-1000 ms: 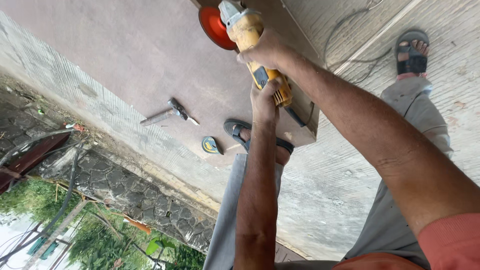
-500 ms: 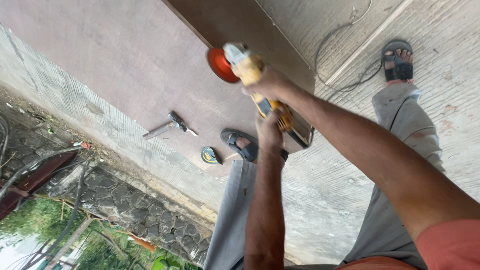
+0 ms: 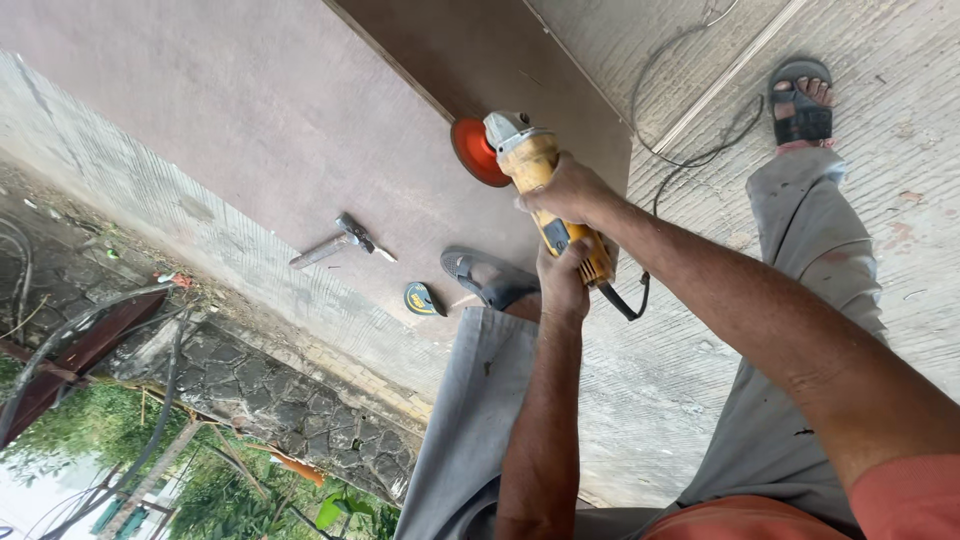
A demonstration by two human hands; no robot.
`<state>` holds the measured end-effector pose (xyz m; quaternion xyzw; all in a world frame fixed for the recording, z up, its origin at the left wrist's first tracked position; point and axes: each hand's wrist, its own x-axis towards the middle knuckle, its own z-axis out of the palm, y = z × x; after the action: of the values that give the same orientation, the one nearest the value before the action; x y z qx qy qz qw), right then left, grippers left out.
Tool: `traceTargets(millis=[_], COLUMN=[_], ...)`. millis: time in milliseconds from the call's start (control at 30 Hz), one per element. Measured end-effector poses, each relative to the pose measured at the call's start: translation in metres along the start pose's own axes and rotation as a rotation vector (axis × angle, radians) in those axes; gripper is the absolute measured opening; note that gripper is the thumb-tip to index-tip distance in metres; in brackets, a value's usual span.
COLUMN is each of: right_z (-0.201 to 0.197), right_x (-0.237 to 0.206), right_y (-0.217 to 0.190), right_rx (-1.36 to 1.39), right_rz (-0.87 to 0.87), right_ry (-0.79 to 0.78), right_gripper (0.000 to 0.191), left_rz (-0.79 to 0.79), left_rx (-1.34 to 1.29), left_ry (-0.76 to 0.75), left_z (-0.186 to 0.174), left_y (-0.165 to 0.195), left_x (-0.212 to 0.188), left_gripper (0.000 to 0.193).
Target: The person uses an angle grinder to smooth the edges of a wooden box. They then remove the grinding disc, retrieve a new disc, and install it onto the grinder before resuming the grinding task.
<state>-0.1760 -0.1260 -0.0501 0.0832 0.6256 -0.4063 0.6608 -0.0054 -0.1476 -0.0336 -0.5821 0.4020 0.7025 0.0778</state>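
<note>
Head view, looking down: both hands are on a yellow grinder (image 3: pixel 545 190). The right hand (image 3: pixel 568 192) wraps tight round the front of its body, just behind the grey head, and the left hand (image 3: pixel 562 280) is closed on the rear handle, where a black cord (image 3: pixel 690 150) leaves the tool and loops away over the concrete floor (image 3: pixel 900 230). The grinder's orange disc (image 3: pixel 474 152) is down at a big brown board (image 3: pixel 300 110), right by the seam where a darker board (image 3: pixel 480 60) lies beside it; whether the disc touches I cannot tell. One sandal (image 3: pixel 488 278) stands on the brown board just under the left hand; the other sandal (image 3: pixel 802 100) is well apart on the concrete. Further out on the board lie a hammer (image 3: pixel 338 242) and, near the first sandal, a small tape measure (image 3: pixel 422 299). Beyond the board's edge: stone paving (image 3: pixel 250 380), then green plants (image 3: pixel 110 430).
</note>
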Motion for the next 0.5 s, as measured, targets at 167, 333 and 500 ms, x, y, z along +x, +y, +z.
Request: traceTargets(millis=[167, 333, 500], right_z=[0.002, 0.009, 0.009], right_x=[0.036, 0.056, 0.019], right_y=[-0.038, -0.038, 0.031], right_rx=[0.008, 0.024, 0.107], right_rz=[-0.105, -0.044, -0.069], right_ry=[0.036, 0.070, 0.038], right_gripper=[0.084, 0.076, 0.085], left_rz=[0.072, 0.070, 0.044], left_rx=[0.005, -0.013, -0.060], left_ry=[-0.068, -0.040, -0.053], left_z=[-0.011, -0.020, -0.001], left_y=[0.040, 0.041, -0.008], left_x=[0.039, 0.051, -0.009], left_gripper=[0.058, 0.054, 0.050])
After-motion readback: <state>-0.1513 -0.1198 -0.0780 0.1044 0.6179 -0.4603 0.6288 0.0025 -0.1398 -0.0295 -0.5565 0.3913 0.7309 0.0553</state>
